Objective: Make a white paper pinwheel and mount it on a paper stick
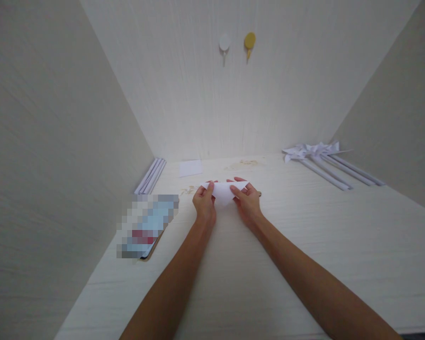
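My left hand (204, 203) and my right hand (247, 202) both pinch a folded white paper (223, 191) just above the pale desk (304, 236). The paper forms a downward-pointing triangle shape between my thumbs and fingers. Left fingers grip its left corner, right fingers press its right side. A small white square sheet (191, 167) lies flat on the desk just behind my hands.
Several finished white paper pinwheels on rolled sticks (322, 158) lie at the back right. A stack of white strips (150, 175) leans along the left wall. A blurred flat object (145, 226) lies to the left. Two wall hooks, white (224, 44) and yellow (249, 41), hang above.
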`<state>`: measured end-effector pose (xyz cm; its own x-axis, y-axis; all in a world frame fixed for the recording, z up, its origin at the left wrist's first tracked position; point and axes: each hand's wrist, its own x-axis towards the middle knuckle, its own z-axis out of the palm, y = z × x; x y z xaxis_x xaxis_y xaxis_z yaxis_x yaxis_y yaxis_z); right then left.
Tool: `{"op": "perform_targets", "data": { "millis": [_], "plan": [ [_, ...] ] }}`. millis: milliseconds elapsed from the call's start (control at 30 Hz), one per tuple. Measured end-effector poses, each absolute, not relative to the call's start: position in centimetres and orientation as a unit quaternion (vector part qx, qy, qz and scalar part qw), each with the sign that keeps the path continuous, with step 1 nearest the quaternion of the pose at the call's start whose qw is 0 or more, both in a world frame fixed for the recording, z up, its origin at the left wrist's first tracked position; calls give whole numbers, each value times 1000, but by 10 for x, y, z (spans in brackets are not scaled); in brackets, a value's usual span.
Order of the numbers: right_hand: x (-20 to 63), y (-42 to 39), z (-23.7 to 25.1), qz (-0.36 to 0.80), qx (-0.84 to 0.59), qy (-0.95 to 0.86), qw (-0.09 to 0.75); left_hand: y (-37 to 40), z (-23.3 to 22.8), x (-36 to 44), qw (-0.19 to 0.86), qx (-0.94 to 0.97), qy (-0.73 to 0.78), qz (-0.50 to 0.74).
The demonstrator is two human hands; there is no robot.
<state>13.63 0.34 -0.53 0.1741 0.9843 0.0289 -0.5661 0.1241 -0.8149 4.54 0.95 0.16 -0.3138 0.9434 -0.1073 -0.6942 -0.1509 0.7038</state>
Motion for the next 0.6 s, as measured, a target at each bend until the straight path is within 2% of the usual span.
{"op": "perform_targets", "data": {
  "millis": [300,600],
  "plan": [
    [133,5,-7,587,-337,-261,688,5,2,44,644,163,302,684],
    [132,9,-6,582,-313,-248,708,4,1,47,631,207,308,681]
  ]
}}
